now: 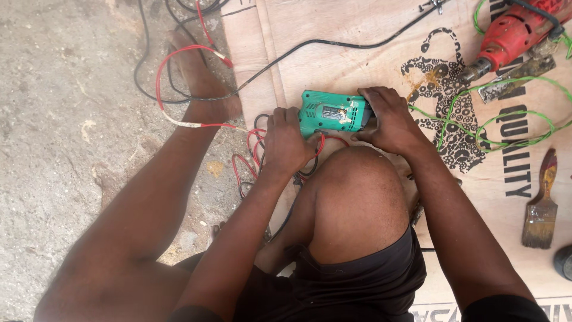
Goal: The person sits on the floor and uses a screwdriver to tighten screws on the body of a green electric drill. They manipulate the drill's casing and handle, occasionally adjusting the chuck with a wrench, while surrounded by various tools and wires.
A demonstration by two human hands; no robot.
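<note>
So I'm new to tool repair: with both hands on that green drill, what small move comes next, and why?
Probably steady the green drill with the right hand while the left hand draws the red wires clear; they bunch under the left hand beside the casing.

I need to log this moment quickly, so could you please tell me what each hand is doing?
Left hand: closed on the rear end of the green electric drill.
Right hand: closed around the drill's front end.
</note>
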